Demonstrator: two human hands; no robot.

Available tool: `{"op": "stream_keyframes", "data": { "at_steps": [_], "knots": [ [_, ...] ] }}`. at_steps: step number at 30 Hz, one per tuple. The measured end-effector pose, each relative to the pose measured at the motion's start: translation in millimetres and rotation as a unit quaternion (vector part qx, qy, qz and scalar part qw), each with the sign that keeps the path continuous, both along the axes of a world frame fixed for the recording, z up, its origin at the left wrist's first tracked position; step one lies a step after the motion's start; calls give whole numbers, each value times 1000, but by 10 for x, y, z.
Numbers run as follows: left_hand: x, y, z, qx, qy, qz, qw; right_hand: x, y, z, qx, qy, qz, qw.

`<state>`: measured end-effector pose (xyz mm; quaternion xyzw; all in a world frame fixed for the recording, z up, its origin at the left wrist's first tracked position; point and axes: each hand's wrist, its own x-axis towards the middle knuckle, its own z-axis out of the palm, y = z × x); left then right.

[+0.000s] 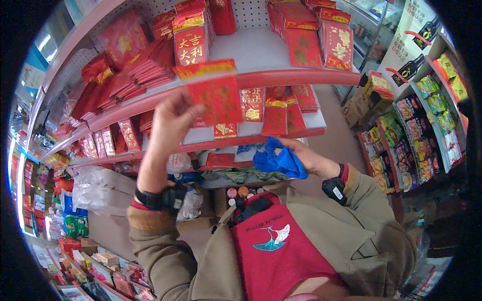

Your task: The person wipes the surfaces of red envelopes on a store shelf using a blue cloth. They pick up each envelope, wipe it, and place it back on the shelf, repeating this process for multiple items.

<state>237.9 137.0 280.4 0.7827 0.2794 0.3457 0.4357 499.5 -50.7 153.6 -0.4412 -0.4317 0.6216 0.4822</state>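
My left hand (172,119) is raised before the shelves, its fingers closed on the lower left side of a red envelope packet (219,100) with gold print and a yellow top strip. The packet is slightly blurred and hangs in front of the upper shelf's red edge. Lower and to the right, my right hand (307,156) grips a crumpled blue cloth (282,159), which covers part of its fingers. On the white upper shelf (251,49), stacked red envelope packets (191,47) stand left of a bare stretch, and more packets (337,46) stand at its right end.
A lower shelf (314,123) with more red packets sits beneath, with a red front edge. Racks of snack packs (414,130) and a cardboard box (357,108) stand to the right. On the floor at left are a wrapped white bundle (103,190) and boxed goods.
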Motion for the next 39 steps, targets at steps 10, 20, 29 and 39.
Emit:
{"op": "stream_keyframes", "data": {
  "at_steps": [10, 20, 29, 39],
  "knots": [
    [158, 1009, 957, 59, 56, 8, 997, 270, -321, -70, 27, 1, -90, 996],
    [371, 1634, 972, 122, 235, 26, 964, 387, -502, -119, 21, 28, -153, 988],
    [499, 2072, 919, 498, 605, -6, 621, 461, -512, -168, -6, 10, -134, 991],
    [659, 1347, 796, 412, 457, 203, 762, 432, -419, -225, 6, 52, -102, 993]
  ]
}}
